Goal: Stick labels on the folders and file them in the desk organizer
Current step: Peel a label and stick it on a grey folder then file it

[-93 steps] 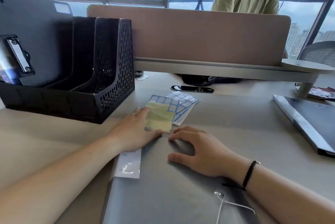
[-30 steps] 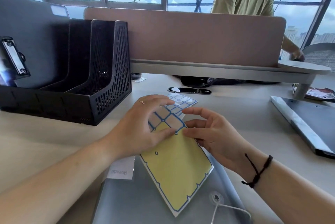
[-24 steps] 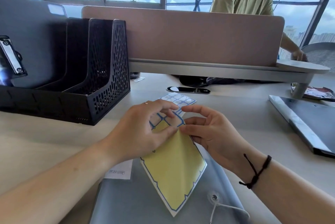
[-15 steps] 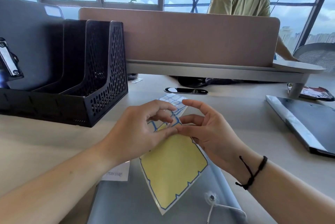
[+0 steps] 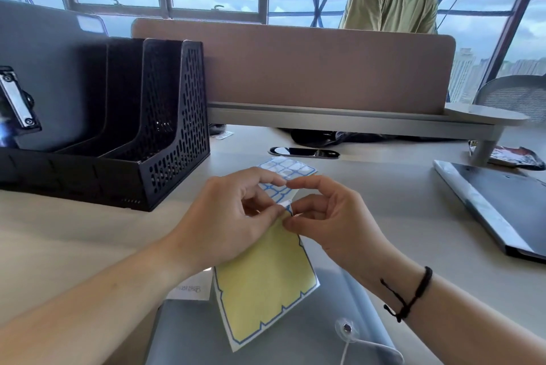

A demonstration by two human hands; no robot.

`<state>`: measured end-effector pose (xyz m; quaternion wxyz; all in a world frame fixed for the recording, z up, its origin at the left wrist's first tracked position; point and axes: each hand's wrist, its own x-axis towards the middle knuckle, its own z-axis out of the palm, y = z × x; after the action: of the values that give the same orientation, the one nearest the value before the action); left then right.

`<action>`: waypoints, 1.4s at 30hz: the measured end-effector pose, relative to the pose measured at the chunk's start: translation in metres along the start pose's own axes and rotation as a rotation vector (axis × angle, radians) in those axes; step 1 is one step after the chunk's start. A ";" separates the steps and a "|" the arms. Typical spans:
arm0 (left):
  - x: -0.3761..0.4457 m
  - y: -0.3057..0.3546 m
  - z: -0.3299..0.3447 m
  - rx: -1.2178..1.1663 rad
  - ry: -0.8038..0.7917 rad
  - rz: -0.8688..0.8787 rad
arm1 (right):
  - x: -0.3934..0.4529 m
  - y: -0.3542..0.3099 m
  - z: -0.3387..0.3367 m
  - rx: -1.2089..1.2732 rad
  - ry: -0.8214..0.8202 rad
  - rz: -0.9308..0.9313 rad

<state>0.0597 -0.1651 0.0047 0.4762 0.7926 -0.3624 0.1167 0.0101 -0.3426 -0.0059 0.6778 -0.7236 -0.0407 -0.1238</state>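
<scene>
My left hand (image 5: 227, 217) holds a label sheet (image 5: 263, 285) with a yellow backing and blue-edged stickers, raised above a grey string-tie folder (image 5: 277, 338) lying in front of me. My right hand (image 5: 328, 217) pinches a small white, blue-edged label (image 5: 287, 205) at the sheet's upper corner, fingertips meeting my left thumb. Another label sheet (image 5: 288, 168) lies flat on the desk just beyond my hands. A black mesh desk organizer (image 5: 165, 128) stands at the left, with a dark clipboard folder (image 5: 38, 69) in its far-left slot.
A dark folder (image 5: 502, 205) lies at the right edge of the desk. A brown divider panel (image 5: 325, 66) on a raised shelf closes off the back. A phone (image 5: 304, 152) lies below it. A person in a green shirt (image 5: 390, 1) stands behind the divider.
My hands went from resting flat on the folder and sheet to lifting the sheet. Now my right fingers have peeled one label's corner up from the sheet's top.
</scene>
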 end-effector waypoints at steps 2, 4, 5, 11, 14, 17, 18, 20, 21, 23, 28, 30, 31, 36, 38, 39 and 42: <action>0.000 -0.002 -0.001 -0.008 -0.007 0.003 | 0.000 0.000 0.000 0.004 -0.011 0.002; 0.001 -0.004 -0.001 -0.013 -0.002 0.013 | 0.000 0.001 0.001 0.008 -0.020 0.003; 0.001 -0.004 -0.001 -0.016 -0.002 0.020 | 0.000 0.001 0.001 0.008 -0.021 0.001; 0.001 -0.004 -0.001 -0.021 -0.029 0.040 | 0.002 0.004 0.001 0.018 0.001 -0.001; 0.001 -0.004 -0.001 -0.002 -0.031 0.059 | 0.002 0.005 0.001 0.015 0.010 0.003; 0.000 -0.003 -0.001 0.015 -0.027 0.076 | 0.002 0.005 0.001 -0.013 0.018 0.003; 0.000 -0.003 -0.001 0.021 -0.025 0.082 | 0.001 0.004 0.002 -0.028 0.020 0.004; 0.000 -0.004 -0.001 0.037 -0.019 0.097 | 0.001 0.004 0.002 -0.038 0.016 0.002; 0.000 -0.004 -0.001 0.049 -0.017 0.110 | 0.000 0.004 0.002 -0.038 0.015 0.001; 0.000 -0.005 -0.002 0.088 -0.014 0.159 | -0.001 0.003 0.003 -0.034 0.017 0.006; -0.001 -0.001 -0.003 0.222 -0.042 0.270 | -0.001 0.004 0.002 -0.024 0.050 0.015; -0.001 -0.001 -0.004 0.216 -0.049 0.267 | -0.001 0.004 0.002 -0.011 0.051 0.024; -0.001 -0.001 -0.004 0.204 -0.050 0.257 | -0.001 0.004 0.002 -0.013 0.047 0.026; 0.001 -0.006 -0.003 0.126 -0.017 0.170 | 0.000 0.003 0.002 -0.019 0.025 0.027; 0.001 -0.007 -0.003 0.096 0.002 0.128 | 0.000 0.004 0.002 -0.002 0.009 0.033; 0.002 -0.007 -0.003 0.082 0.009 0.108 | 0.001 0.004 0.002 0.006 0.000 0.036; 0.003 -0.007 -0.003 0.043 0.015 0.044 | 0.000 0.003 0.002 0.020 -0.026 0.045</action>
<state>0.0673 -0.1619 0.0028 0.4592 0.7935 -0.3736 0.1411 0.0108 -0.3414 -0.0093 0.6869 -0.7192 -0.0342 -0.0987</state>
